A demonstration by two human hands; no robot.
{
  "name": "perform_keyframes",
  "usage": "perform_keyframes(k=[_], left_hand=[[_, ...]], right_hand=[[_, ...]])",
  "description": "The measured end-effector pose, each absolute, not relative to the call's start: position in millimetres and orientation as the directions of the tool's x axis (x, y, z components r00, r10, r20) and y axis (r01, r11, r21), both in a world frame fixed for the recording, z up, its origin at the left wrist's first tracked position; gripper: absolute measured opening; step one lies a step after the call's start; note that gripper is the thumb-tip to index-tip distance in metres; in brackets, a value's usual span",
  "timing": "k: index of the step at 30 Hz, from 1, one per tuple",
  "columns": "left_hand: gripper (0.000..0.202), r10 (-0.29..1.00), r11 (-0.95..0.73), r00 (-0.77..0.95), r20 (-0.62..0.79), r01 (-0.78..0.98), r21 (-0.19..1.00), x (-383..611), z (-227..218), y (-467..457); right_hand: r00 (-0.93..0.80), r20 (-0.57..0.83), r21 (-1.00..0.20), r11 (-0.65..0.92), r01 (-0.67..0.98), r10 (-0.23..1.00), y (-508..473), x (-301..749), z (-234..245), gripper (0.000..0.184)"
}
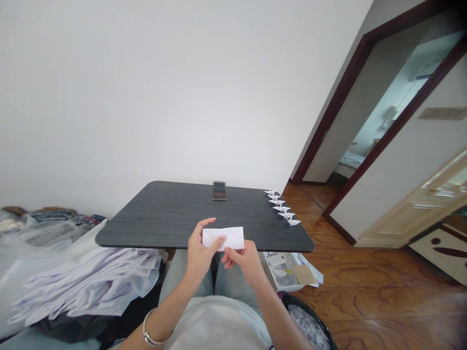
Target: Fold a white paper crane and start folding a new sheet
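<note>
A folded white sheet of paper (pixel 229 234), now a small rectangle, is held at the near edge of the dark table (pixel 164 214). My left hand (pixel 200 248) grips its left end, thumb across the front and index finger stretched out past the upper corner. On the lower right edge, my right hand (pixel 246 260) pinches the paper between thumb and fingers. Several white paper cranes (pixel 281 209) stand in a row along the table's right edge. The fingers behind the paper are partly hidden.
A phone (pixel 219 191) lies near the table's back edge by the wall. Under the right side are a box (pixel 282 272) of papers and a bin (pixel 310 325) with white scraps. White cloth (pixel 95 282) is heaped at the left. A doorway (pixel 350 116) opens at the right.
</note>
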State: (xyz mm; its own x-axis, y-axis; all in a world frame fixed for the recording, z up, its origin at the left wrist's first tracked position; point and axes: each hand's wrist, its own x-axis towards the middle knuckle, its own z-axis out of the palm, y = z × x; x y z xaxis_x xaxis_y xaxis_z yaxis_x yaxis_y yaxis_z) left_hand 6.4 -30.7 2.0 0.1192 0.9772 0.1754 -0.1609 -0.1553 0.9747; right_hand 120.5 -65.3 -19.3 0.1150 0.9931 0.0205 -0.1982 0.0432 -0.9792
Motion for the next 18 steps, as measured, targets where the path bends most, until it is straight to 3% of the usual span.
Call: perform_keyframes(k=[18], left_hand=[[0.053, 0.976, -0.190, 0.087, 0.200, -0.113, 0.975, -3, 3, -23]], right_hand=[[0.046, 0.058, -0.988, 0.064, -0.141, 0.997, -62, 144, -16, 0.020]])
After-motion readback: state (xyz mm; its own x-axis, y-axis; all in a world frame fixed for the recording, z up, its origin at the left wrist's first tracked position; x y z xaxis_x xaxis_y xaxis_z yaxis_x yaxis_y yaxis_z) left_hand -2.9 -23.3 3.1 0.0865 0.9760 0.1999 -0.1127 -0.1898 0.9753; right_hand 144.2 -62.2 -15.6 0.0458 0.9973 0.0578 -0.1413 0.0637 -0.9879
